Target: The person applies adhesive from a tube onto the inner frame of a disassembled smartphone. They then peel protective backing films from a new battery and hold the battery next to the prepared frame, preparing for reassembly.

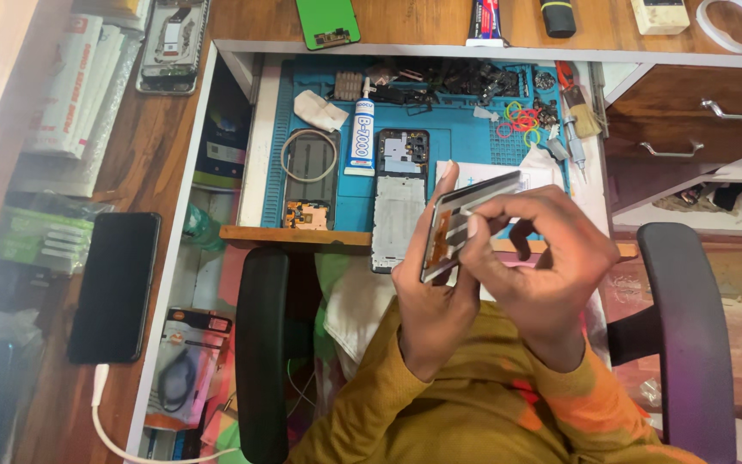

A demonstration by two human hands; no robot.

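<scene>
Both hands meet at centre frame, above the lap, clamped on one thin phone display panel (465,225). The left hand (431,296) grips its lower edge with the thumb laid up the side; the right hand (547,258) pinches the panel's near face with fingertips bent in, as if picking at a film or flex strip there. By my judgement the step in hand is peeling or seating something on the panel, and the next move calls for a steady, fine pinch while the left hand keeps the panel from tilting. Just beyond the hands, on the blue work mat (465,137), lie an opened phone frame (399,198), a glue tube (361,136) and coloured rubber bands (521,120). At lower left a black phone (115,283) rests on the wooden surface (161,172).
</scene>
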